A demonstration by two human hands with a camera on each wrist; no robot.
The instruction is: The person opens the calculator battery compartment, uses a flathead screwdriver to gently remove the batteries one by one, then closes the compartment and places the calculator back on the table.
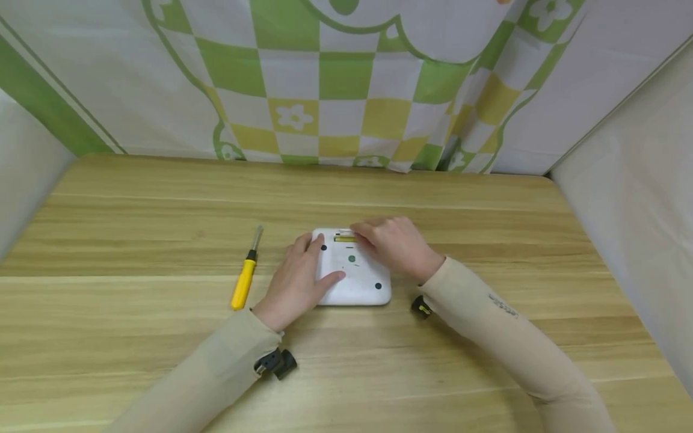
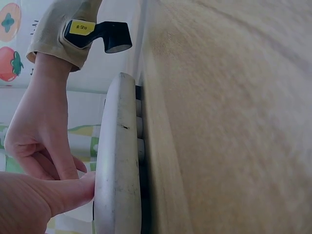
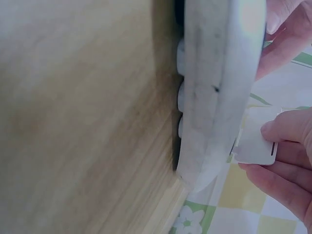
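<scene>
One yellow-handled screwdriver [image 1: 246, 270] lies near the left hand [image 1: 295, 276], its shaft toward the curtain [image 1: 346, 78]. Black cameras [image 1: 281, 362] sit at both wrists. Part of the slot holding a yellow battery [image 1: 344, 239] is hidden behind the right hand [image 1: 397, 243]. The wooden table [image 1: 162, 240] has pale streaked grain and ends at the curtain, checked green, yellow and white. Mid-table, between the hands, a white device [image 1: 357, 291] lies buttons down. The left hand's fingers are spread on it, thumb stretched across its back; the right thumb and fingers pinch a small white cover [image 3: 254, 139] beside the slot.
</scene>
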